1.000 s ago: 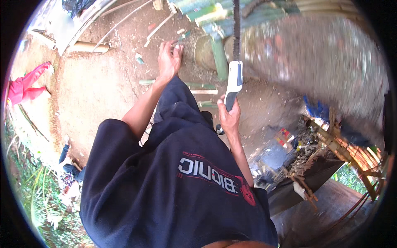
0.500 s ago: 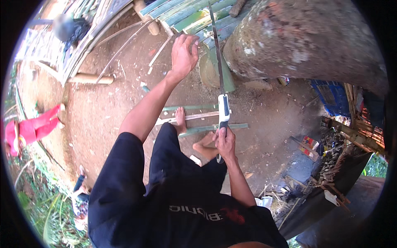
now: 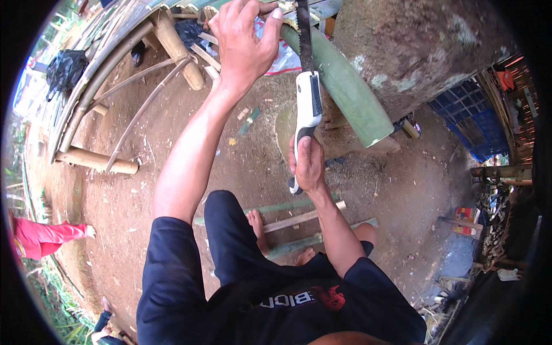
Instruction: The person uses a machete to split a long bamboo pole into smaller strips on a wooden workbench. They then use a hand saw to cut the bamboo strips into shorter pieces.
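Observation:
My right hand (image 3: 309,163) grips a hand saw by its white and black handle (image 3: 309,106). The dark toothed blade (image 3: 304,40) points away from me, its far end cut off by the top edge. Just right of the blade, a thick green bamboo piece (image 3: 351,92) slants down toward the right, its pale cut end nearest me. My left hand (image 3: 244,43) reaches out left of the blade, at the near edge of a split-bamboo platform. Its thumb stands apart from the bent fingers; the fingertips are partly cut off, and I see nothing held.
A huge rough boulder (image 3: 402,52) fills the far right, with a blue woven panel (image 3: 460,118) beyond it. Bamboo strips (image 3: 299,220) lie across the dirt by my feet. A bamboo frame (image 3: 103,161) stands at left, near a person's red garment (image 3: 43,237).
My left hand has moved forward to the platform's edge. The right hand has carried the saw forward, its blade now beside the green bamboo. The whole view has shifted.

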The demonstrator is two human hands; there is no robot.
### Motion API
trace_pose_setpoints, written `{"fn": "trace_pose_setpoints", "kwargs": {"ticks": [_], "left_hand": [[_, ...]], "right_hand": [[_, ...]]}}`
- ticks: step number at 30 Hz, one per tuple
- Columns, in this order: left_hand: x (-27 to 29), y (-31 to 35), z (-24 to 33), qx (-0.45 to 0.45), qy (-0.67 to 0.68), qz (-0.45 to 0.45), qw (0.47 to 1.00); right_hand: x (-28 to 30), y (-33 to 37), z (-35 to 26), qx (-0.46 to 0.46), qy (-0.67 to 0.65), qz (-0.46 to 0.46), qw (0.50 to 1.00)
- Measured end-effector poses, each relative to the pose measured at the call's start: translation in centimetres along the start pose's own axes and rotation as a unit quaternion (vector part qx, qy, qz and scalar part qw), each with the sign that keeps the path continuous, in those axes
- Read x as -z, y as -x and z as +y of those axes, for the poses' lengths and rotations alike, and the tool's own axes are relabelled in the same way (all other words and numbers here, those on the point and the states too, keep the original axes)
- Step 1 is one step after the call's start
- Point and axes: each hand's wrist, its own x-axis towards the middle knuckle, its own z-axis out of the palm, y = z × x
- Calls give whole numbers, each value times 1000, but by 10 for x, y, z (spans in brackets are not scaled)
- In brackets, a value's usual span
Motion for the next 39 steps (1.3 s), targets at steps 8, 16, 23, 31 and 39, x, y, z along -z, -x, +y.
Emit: {"fn": "trace_pose_setpoints", "kwargs": {"ticks": [8,16,23,31,39], "left_hand": [[0,4,18,-2,-39,43,998],[-11,9,4,-21,-56,66,996],[-16,8,6,5,-42,61,997],[-15,5,5,-1,-45,60,997],[-12,5,6,1,-40,48,998]], "right_hand": [[2,-16,46,51,22,-7,998],[5,14,62,48,25,5,998],[9,3,51,65,96,22,993],[6,9,54,36,54,14,998],[6,14,71,41,61,9,997]]}}
